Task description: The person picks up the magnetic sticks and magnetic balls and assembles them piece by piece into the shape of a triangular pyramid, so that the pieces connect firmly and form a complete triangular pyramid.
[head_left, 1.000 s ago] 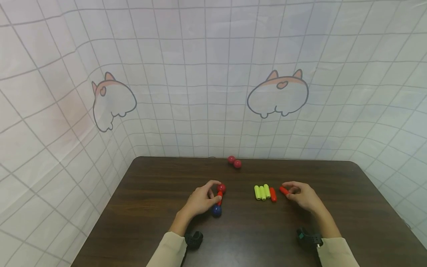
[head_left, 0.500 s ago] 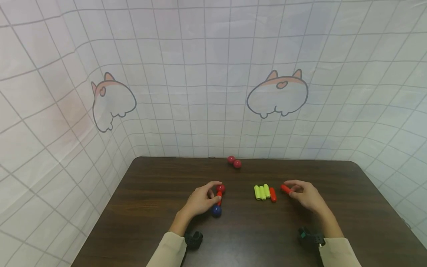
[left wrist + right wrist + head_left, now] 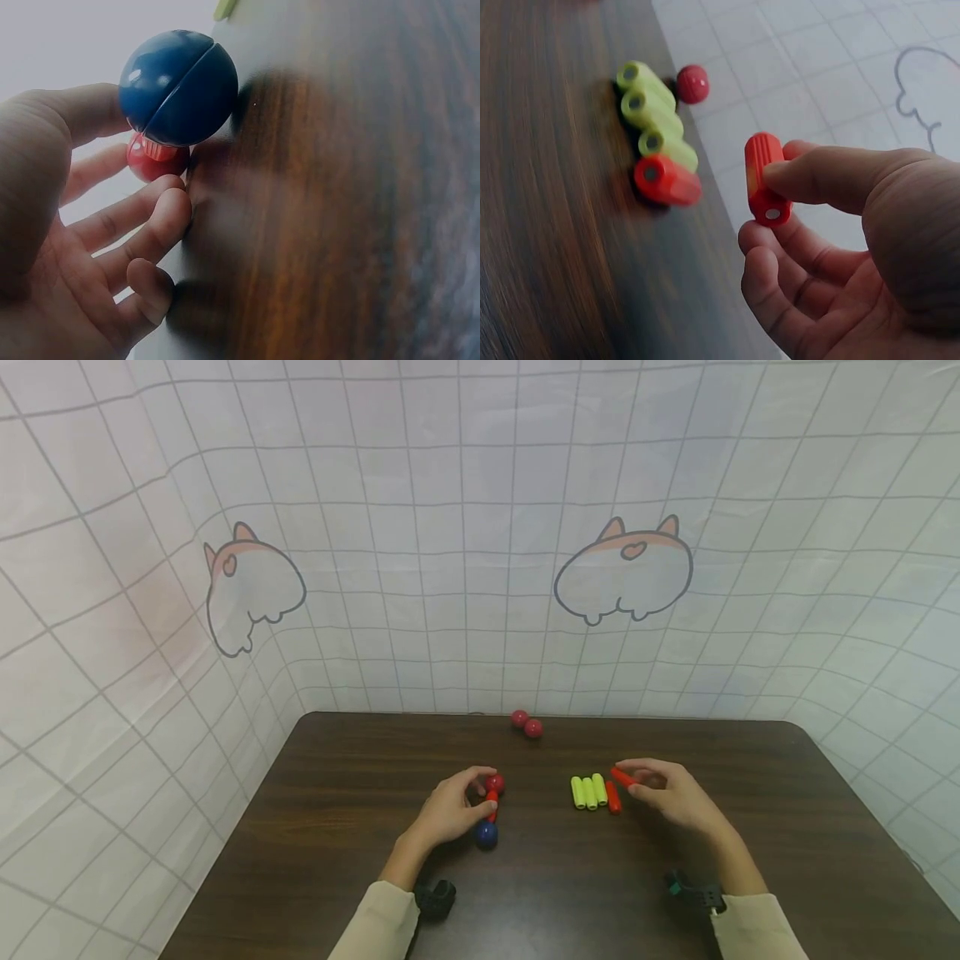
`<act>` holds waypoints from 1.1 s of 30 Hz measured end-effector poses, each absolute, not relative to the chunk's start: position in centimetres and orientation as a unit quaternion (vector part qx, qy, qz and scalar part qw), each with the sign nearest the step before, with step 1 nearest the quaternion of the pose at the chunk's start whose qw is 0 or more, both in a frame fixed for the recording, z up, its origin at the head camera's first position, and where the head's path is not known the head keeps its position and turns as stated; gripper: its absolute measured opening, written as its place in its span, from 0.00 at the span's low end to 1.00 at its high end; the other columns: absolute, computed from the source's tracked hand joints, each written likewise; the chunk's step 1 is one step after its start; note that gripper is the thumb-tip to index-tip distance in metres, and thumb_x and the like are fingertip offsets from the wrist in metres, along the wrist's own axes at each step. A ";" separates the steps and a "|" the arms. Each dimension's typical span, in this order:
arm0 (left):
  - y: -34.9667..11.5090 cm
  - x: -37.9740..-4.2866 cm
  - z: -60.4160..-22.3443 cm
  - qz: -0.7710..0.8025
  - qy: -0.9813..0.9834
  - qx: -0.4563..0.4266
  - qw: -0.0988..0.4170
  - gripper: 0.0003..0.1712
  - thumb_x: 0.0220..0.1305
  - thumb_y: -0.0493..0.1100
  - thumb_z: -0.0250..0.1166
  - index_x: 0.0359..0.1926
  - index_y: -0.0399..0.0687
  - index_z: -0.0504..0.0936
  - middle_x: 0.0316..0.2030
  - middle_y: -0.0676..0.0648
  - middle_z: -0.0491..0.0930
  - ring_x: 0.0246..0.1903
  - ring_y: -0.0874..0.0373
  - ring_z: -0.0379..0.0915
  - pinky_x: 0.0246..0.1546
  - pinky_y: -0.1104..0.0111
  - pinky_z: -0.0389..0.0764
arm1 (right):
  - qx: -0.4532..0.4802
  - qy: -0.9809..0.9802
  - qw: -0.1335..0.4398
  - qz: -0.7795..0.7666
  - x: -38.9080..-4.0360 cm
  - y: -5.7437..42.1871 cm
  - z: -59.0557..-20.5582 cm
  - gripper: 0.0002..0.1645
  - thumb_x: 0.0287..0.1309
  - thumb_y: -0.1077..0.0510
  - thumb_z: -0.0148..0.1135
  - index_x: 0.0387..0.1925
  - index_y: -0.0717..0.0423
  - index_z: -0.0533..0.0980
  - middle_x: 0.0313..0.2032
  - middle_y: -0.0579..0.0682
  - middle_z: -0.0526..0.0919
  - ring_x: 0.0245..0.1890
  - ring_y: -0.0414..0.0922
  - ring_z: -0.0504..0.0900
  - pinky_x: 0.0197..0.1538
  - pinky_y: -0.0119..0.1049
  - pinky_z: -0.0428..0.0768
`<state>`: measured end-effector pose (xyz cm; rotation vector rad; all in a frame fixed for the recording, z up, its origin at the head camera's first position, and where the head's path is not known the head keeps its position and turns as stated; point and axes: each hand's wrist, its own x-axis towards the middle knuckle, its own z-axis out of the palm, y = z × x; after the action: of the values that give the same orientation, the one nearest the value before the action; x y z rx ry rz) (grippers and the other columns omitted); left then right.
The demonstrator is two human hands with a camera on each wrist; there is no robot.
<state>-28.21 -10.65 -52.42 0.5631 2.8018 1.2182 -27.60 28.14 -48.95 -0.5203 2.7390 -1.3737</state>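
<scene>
In the head view my left hand (image 3: 450,808) rests at a small toy assembly, its thumb and index finger about a red rod (image 3: 492,806). A red ball (image 3: 494,783) sits at the rod's far end and a blue ball (image 3: 178,88) at its near end. My right hand (image 3: 675,793) pinches another red rod (image 3: 766,180) between thumb and fingers, held tilted above the table. A pale disc shows in that rod's end. Just left of it lie a second red rod (image 3: 613,797) and three yellow-green rods (image 3: 589,793), side by side.
Two dark-red balls (image 3: 527,724) sit near the back edge of the dark wooden table (image 3: 360,760). A white gridded curtain (image 3: 450,568) surrounds the table's back and sides. Both wrists wear black camera mounts (image 3: 437,900).
My right hand has moved left with its red rod, now close to the row of lying rods. The left hand and its ball-and-rod assembly have stayed in nearly the same place.
</scene>
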 end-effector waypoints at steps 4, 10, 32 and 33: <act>-10.6 -28.2 -52.4 0.388 0.904 0.180 0.015 0.28 0.66 0.50 0.70 0.66 0.58 0.76 0.44 0.51 0.81 0.22 0.65 0.70 0.24 0.70 0.72 | -0.178 0.874 0.023 -0.452 -27.4 27.1 -48.7 0.22 0.67 0.61 0.65 0.62 0.59 0.78 0.45 0.60 0.86 0.36 0.43 0.80 0.32 0.33 0.75; -10.6 -28.1 -52.3 0.387 0.904 0.179 0.019 0.28 0.66 0.50 0.69 0.66 0.57 0.76 0.44 0.51 0.80 0.22 0.65 0.69 0.24 0.70 0.72 | -0.188 0.866 0.036 -0.461 -27.1 25.6 -48.4 0.22 0.67 0.62 0.64 0.61 0.59 0.78 0.44 0.61 0.86 0.35 0.48 0.81 0.33 0.33 0.76; -10.8 -28.3 -52.4 0.407 0.896 0.177 0.021 0.25 0.69 0.44 0.66 0.66 0.55 0.76 0.43 0.51 0.81 0.21 0.64 0.68 0.23 0.71 0.70 | -0.212 0.861 0.046 -0.460 -26.9 20.0 -49.6 0.20 0.66 0.60 0.67 0.58 0.49 0.81 0.44 0.57 0.84 0.37 0.46 0.83 0.34 0.35 0.79; -10.8 -28.3 -52.4 0.408 0.895 0.177 0.022 0.25 0.69 0.44 0.66 0.66 0.55 0.76 0.44 0.51 0.81 0.21 0.64 0.68 0.22 0.71 0.70 | -0.212 0.862 0.045 -0.458 -26.9 19.8 -49.7 0.20 0.66 0.60 0.66 0.58 0.49 0.81 0.44 0.56 0.84 0.37 0.46 0.83 0.33 0.35 0.79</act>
<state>-28.35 -10.76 -52.39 0.5480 2.7736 1.2649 -26.88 19.75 -49.65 -0.6477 2.6328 -1.3989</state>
